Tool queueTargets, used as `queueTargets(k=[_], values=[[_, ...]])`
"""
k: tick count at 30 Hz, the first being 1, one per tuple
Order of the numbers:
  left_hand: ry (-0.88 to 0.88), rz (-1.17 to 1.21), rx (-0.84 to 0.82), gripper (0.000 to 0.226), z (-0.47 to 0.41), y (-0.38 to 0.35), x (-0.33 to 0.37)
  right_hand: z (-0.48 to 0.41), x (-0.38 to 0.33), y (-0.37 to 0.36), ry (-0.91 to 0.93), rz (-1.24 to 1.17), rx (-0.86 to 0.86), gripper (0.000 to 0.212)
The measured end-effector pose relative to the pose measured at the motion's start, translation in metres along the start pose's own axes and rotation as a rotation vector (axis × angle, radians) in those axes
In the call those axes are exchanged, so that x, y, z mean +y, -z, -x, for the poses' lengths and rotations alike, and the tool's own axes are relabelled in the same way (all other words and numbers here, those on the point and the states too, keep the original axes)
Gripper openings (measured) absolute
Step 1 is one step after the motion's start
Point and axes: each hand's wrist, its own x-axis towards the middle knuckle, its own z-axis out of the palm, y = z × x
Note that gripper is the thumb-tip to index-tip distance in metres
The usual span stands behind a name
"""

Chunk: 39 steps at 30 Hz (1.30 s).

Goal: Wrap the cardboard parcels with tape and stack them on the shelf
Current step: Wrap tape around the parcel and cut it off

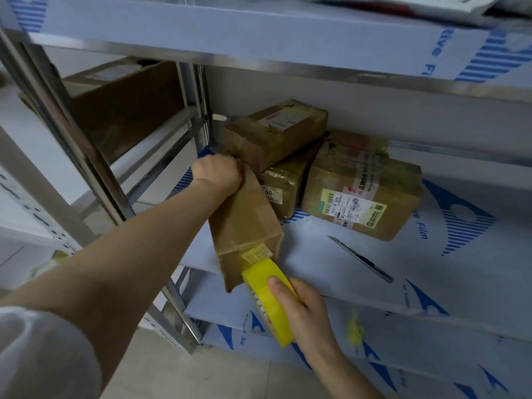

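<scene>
A brown cardboard parcel (244,226) lies at the front edge of the middle shelf (431,269), its near end jutting past the edge. My left hand (217,174) grips its far end. My right hand (302,312) holds a yellow tape roll (267,295) just below the parcel's near end, and a yellow strip of tape runs from the roll up onto that end. Three taped parcels are stacked further back: one on top (273,131), one under it (285,185), and a larger one (362,188) with a printed label to the right.
A utility knife (362,259) lies on the shelf to the right of the parcel. A big brown box (121,105) sits on the neighbouring rack to the left, behind steel uprights (72,145). Another shelf board (259,33) hangs close above. The floor (216,375) is tiled.
</scene>
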Motion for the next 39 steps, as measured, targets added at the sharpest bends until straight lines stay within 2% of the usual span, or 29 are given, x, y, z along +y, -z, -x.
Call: queueTargets(k=[4,8,9,12,14,15,19,21,23,25,27,32,34,36,37,39], values=[[0.074,0.074,0.013,0.023,-0.013,-0.005,-0.005,-0.003,0.002,0.000,-0.003,0.005,0.021,0.042],[0.308,0.298,-0.185,0.036,-0.012,0.004,-0.005,-0.007,0.001,0.001,-0.029,-0.053,0.016,0.040],[0.324,0.290,-0.226,0.041,-0.007,0.009,-0.004,-0.008,0.002,0.001,-0.038,-0.066,0.015,0.039],[0.157,0.093,-0.202,0.075,0.024,0.016,0.011,-0.010,0.000,0.003,-0.078,-0.089,0.022,0.035],[0.000,0.087,-0.216,0.099,0.056,0.010,0.024,-0.015,0.000,0.002,-0.097,-0.112,0.029,0.036],[-0.055,0.099,-0.235,0.103,0.070,0.007,0.030,-0.017,0.000,0.002,-0.107,-0.124,0.041,0.036],[-0.098,0.165,-0.245,0.089,0.086,0.020,0.035,-0.020,-0.002,0.000,-0.154,-0.113,0.043,0.034],[-0.147,0.152,-0.247,0.089,0.089,0.030,0.034,-0.022,-0.002,0.002,-0.156,-0.080,0.044,0.035],[-0.236,0.155,-0.405,0.108,0.097,0.038,0.025,-0.023,-0.003,0.006,-0.152,-0.058,0.034,0.053],[-0.309,0.133,-0.593,0.119,0.103,0.046,0.007,-0.023,-0.002,0.008,-0.170,-0.065,0.019,0.057],[-0.369,0.108,-0.614,0.114,0.108,0.054,-0.007,-0.022,-0.001,0.009,-0.193,-0.086,0.003,0.049],[-0.450,0.258,-0.448,0.075,0.115,0.072,-0.003,-0.012,-0.034,0.026,-0.219,-0.124,-0.081,0.045],[-0.406,0.448,-0.468,0.062,0.108,0.089,-0.011,-0.005,-0.063,0.046,-0.190,-0.183,-0.224,0.048],[-0.311,0.718,-0.553,0.049,0.100,0.105,-0.021,0.001,-0.100,0.065,-0.056,-0.198,-0.408,0.027],[-0.252,0.846,-0.589,0.040,0.097,0.110,-0.026,0.001,-0.118,0.071,0.029,-0.198,-0.458,0.020],[-0.127,1.023,-0.600,0.020,0.092,0.113,-0.033,-0.008,-0.150,0.072,0.153,-0.201,-0.456,0.017]])
